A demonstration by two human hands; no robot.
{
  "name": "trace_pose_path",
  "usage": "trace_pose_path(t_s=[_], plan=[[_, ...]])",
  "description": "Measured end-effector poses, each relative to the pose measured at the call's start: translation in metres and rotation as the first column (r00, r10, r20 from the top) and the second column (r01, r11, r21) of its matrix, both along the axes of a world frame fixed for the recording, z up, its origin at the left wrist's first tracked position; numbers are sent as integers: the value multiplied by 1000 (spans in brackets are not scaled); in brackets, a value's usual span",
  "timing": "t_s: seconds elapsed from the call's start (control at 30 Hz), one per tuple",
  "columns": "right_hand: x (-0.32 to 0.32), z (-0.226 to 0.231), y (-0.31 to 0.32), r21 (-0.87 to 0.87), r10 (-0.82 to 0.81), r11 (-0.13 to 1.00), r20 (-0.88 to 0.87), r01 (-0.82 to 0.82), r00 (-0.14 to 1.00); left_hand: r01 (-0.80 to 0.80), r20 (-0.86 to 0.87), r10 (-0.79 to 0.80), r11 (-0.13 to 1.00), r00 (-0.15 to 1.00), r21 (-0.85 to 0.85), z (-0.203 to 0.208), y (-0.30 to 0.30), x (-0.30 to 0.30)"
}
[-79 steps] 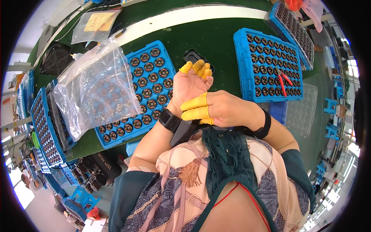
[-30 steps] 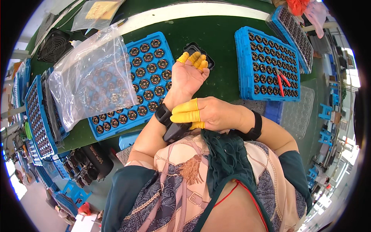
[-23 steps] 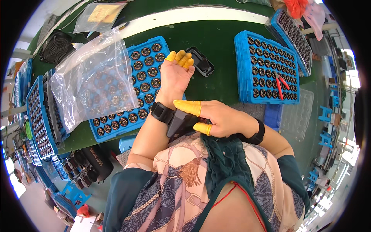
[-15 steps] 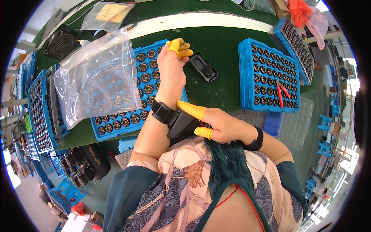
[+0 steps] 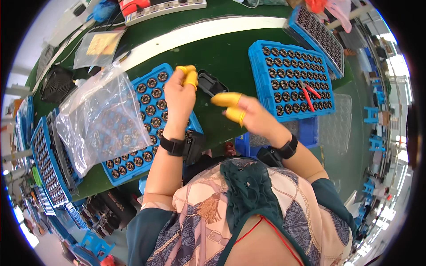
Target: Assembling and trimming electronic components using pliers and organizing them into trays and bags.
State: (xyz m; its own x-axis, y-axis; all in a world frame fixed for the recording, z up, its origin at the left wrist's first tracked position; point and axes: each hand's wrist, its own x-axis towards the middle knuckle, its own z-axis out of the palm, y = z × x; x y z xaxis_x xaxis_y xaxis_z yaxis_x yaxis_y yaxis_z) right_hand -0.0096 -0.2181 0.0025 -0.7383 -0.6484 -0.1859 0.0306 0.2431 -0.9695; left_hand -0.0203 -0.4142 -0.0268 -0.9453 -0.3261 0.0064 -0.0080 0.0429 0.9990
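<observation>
My left hand (image 5: pixel 179 97), with yellow finger cots, is over the right edge of a blue tray (image 5: pixel 120 178) of small round dark parts with coppery centres. Its fingers are curled in; whatever they hold, if anything, is hidden. Just to its right on the green table lies a small black plastic case (image 5: pixel 213 84) with a hollow inside. My right hand (image 5: pixel 253 116) reaches toward that case, slightly blurred. Its yellow-capped finger and thumb stretch out apart, with nothing visible between them. A clear plastic bag (image 5: pixel 102 119) covers much of the left tray.
At the right stands a stack of blue trays (image 5: pixel 255 62) of similar parts, with red-handled pliers (image 5: pixel 308 97) on top. Another tray (image 5: pixel 317 40) leans behind it. A blue bin (image 5: pixel 306 133) sits below the table edge. A black fan (image 5: pixel 57 84) and a power strip (image 5: pixel 166 9) stand farther back.
My right hand has moved up and away from my left wrist, toward the black case. My left hand stays with curled fingers beside the case. The whole view has shifted.
</observation>
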Motion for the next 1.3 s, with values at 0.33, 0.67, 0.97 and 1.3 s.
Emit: trace_pose_path(t_s=[0.33,0.67,0.97,1.3], plan=[[-19,-30,33,-215,-484,733,503,646,716,137,16,-243,490,970,-861,-29,31,-15],[-20,-29,37,-188,-511,702,539,687,669,377,221,-307,791,926,-482,-31,28,-5],[5,-8,9,-179,-233,926,419,332,877,244,102,-290,913,952,326,13,38,35],[4,-17,20,-316,-121,867,619,386,776,375,18,-409,854,913,360,21,31,54]])
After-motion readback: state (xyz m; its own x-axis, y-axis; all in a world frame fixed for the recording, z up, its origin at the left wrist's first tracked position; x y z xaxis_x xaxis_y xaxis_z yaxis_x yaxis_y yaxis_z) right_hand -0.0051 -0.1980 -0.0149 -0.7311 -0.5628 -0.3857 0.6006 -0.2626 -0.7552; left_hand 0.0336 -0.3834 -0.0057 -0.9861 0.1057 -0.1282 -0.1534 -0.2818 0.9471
